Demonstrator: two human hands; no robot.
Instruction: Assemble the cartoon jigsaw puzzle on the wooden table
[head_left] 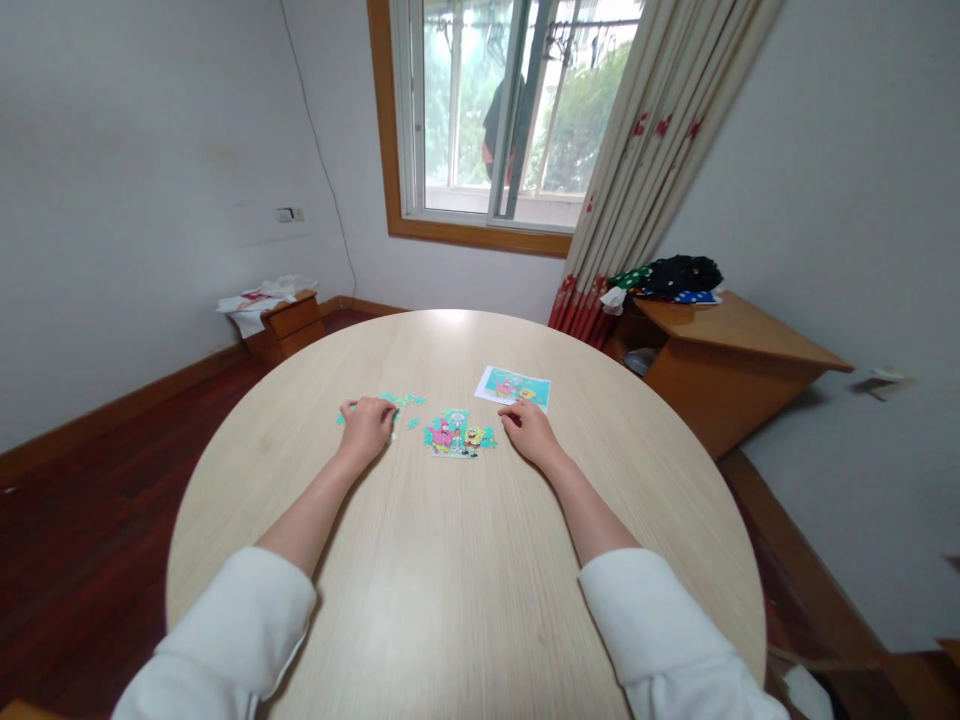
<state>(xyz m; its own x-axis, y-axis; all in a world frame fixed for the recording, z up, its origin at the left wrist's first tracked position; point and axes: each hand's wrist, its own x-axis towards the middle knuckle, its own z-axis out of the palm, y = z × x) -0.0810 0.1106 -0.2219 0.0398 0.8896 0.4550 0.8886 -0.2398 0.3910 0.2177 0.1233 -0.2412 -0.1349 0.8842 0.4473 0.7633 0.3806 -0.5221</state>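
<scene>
A partly joined jigsaw puzzle (456, 435) lies flat on the round table, showing a pink, a pale and a yellow cartoon figure on turquoise. To its left, my left hand (367, 424) is closed over loose puzzle pieces (409, 401), its thumb and fingertips drawn together; whatever is between them is too small to make out. My right hand (528, 430) rests just right of the puzzle with fingers curled towards the thumb, and any small thing in them is hidden. Behind that hand is a picture sheet (517, 384) with similar figures, its near edge partly covered by the fingers.
The round wooden table (420, 600) extends under both forearms. A low wooden cabinet (292, 320) with cloths stands at the far left. On the right is a wooden desk (742, 335) bearing folded clothes (679, 277). A curtain (637, 150) hangs beside the window (480, 120).
</scene>
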